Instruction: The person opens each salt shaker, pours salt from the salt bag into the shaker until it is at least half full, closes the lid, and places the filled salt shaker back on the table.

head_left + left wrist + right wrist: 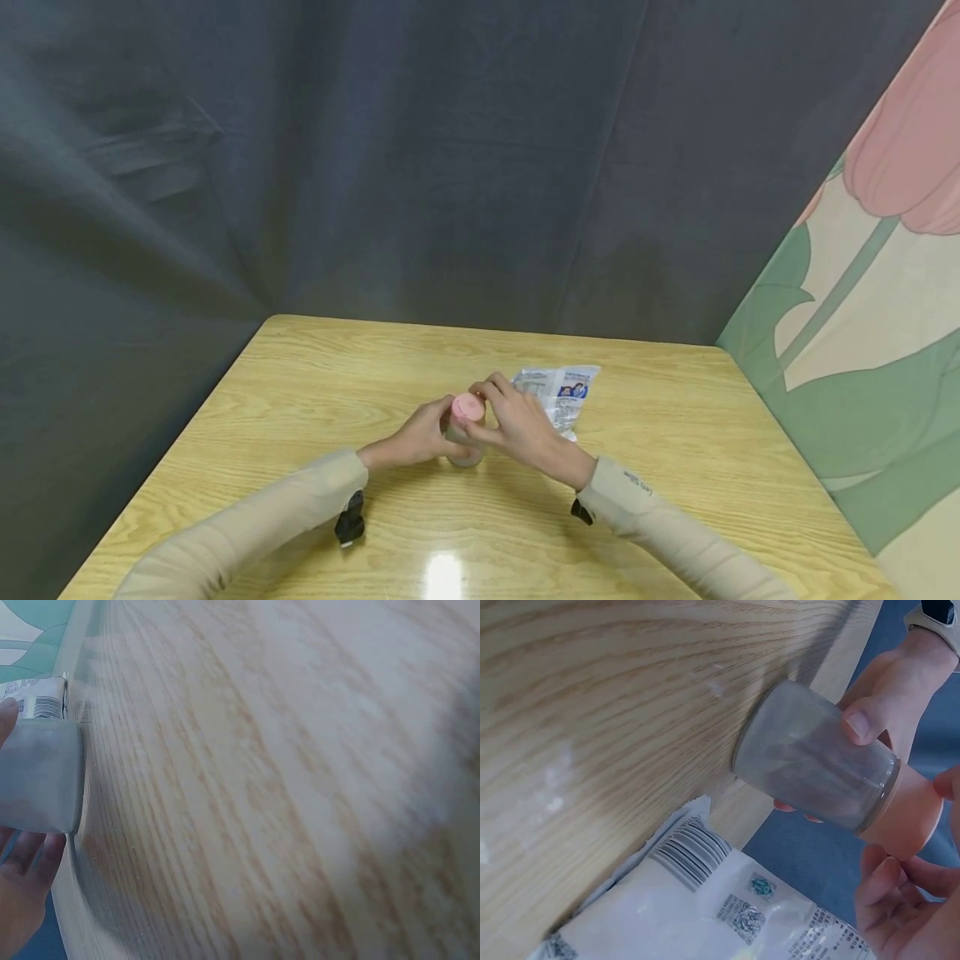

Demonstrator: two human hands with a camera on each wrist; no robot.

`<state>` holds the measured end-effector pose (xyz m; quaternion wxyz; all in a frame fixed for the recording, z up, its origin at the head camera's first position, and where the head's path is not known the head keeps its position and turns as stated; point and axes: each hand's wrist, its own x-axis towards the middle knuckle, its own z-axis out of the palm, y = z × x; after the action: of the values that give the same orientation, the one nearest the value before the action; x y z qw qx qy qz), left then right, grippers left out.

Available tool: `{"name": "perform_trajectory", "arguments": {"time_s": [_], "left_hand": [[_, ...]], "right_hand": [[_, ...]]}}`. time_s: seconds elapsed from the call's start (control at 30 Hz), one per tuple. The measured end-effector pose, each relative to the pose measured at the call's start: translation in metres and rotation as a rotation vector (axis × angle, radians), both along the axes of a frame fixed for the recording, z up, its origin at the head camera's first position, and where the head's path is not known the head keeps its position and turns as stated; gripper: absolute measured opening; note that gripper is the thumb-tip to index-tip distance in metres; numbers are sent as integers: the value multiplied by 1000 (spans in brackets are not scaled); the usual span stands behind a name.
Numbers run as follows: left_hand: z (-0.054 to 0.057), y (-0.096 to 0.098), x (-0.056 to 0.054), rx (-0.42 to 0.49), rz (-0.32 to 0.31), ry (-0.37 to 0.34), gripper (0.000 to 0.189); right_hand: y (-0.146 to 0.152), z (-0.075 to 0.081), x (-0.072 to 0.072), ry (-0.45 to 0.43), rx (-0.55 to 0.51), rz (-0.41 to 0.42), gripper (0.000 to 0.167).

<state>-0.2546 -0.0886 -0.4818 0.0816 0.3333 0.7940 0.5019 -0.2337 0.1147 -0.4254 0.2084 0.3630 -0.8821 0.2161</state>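
To the left, a dark curtain [120,250] borders the wooden desk [315,367]. Near the desk's middle, as I see it, the person's left hand [416,435] curls its fingers round a translucent jar [810,754], which stands upright. The pink lid [468,407] is on its mouth, pinched between thumb and fingers of the right hand [521,427]. A printed white packet [567,400] lies just beyond that hand; farther right, a tulip mural [862,333].
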Motion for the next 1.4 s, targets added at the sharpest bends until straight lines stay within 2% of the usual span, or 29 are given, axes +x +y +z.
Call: {"name": "perform_trajectory", "arguments": {"time_s": [0.2,0.67,0.93,1.0,1.17,1.2,1.4], "left_hand": [[2,1,2,27,-8,-1,65],[0,0,2,-11,8,-10,73],[-3,-1,2,14,-2,-25,73],[0,0,4,24,-13,-28,73],[1,-1,4,14,0,-32,73],[-2,-1,2,8,3,-33,73],[-2,-1,2,-5,20,-29,73]], "right_hand": [[0,0,-1,9,-11,18,39],[1,1,1,-30,-1,32,45],[2,-4,0,-22,-27,21,38],[1,-4,1,-15,-16,20,37],[0,-1,1,-27,8,22,42],[0,-1,2,-31,12,23,43],[-1,-2,2,-34,6,23,46]]}}
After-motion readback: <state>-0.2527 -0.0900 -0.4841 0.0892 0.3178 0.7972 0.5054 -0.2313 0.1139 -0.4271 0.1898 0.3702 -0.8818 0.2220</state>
